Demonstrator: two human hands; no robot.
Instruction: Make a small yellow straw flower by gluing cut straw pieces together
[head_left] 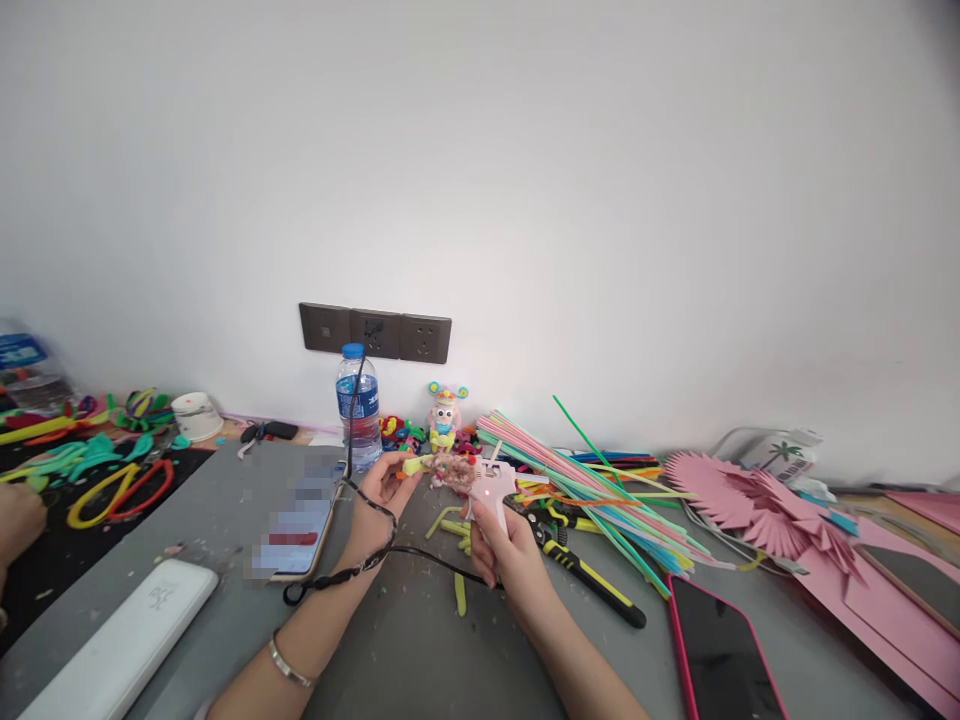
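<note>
My right hand is wrapped round the handle of a pale pink hot glue gun. Its nozzle end, covered in brownish fuzz and residue, points left toward my other hand. A small red light shows on its body, and a glue stick pokes out at the back. Pinched in the fingers of my left hand is a small yellow fuzzy piece, close to the nozzle; whether they touch I cannot tell. A black cord crosses over my left wrist. Short yellow-green pipe cleaner pieces lie on the mat between my hands.
Behind my hands stand a water bottle and a small figurine. To the right lie pliers, a bundle of pipe cleaners, a pink-cased phone and folded pink paper. A white power bank and another person's hand are at left.
</note>
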